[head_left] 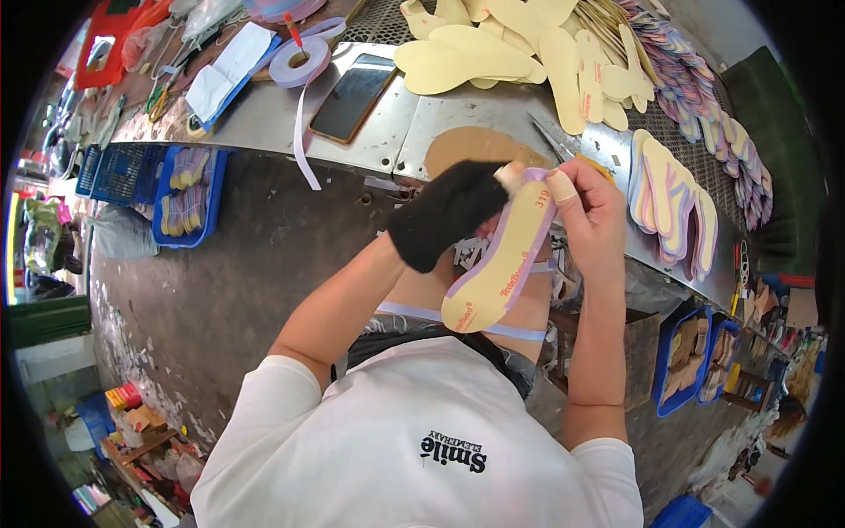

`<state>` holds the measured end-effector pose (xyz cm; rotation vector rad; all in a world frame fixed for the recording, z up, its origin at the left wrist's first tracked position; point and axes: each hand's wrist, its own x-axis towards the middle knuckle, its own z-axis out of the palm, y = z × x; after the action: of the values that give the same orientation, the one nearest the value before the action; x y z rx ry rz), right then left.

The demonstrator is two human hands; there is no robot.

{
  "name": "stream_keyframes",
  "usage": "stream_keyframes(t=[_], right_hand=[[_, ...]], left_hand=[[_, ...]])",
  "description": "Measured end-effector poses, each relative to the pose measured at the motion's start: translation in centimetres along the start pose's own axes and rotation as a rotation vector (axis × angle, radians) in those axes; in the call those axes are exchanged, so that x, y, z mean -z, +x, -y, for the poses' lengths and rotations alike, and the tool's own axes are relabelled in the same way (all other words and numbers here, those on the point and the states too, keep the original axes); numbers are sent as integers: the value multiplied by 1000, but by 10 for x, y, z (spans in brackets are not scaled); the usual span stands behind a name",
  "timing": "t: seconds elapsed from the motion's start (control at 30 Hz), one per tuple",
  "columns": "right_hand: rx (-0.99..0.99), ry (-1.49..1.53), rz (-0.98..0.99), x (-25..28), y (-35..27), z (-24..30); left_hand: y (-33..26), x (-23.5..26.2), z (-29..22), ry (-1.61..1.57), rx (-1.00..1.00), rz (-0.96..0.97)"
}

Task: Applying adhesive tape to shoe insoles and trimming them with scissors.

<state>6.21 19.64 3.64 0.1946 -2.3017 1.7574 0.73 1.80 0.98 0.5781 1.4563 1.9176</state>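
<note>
A cream insole [495,255] with a lilac strip along its edge hangs over my lap, its upper end between my two hands. My left hand [453,211], in a black glove with bare fingertips, is closed on the insole's upper left edge. On the other side my right hand [585,207], with tape round a finger, pinches the upper right edge. Scissors [556,143] with yellow handles are right behind my right hand; whether its fingers also hold them I cannot tell. Lilac tape [515,333] runs across my lap.
Cream insole pieces [466,57] are heaped on the metal bench [431,119]. Edged insoles [669,194] lie at the right. A phone [354,97], a lilac tape roll [299,63] and a brown oval board [475,145] are on the bench. Blue baskets [207,216] hold insoles.
</note>
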Motion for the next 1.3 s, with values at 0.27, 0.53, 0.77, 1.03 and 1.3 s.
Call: stream_keyframes(t=[0.27,0.53,0.77,1.03,1.3], right_hand=[[-123,169,-6,-6,-4,-3],[-244,331,-6,-5,-7,2],[-166,126,33,2,-1,-2],[-360,405,-128,-3,-1,-12],[372,-509,-146,20,-9,-11]], left_hand=[[17,-11,-3,282,-119,-173],[18,-11,-12,163,9,-155],[10,-7,-6,602,-112,-62],[7,-4,11,246,-13,-109],[7,8,34,-477,227,190]])
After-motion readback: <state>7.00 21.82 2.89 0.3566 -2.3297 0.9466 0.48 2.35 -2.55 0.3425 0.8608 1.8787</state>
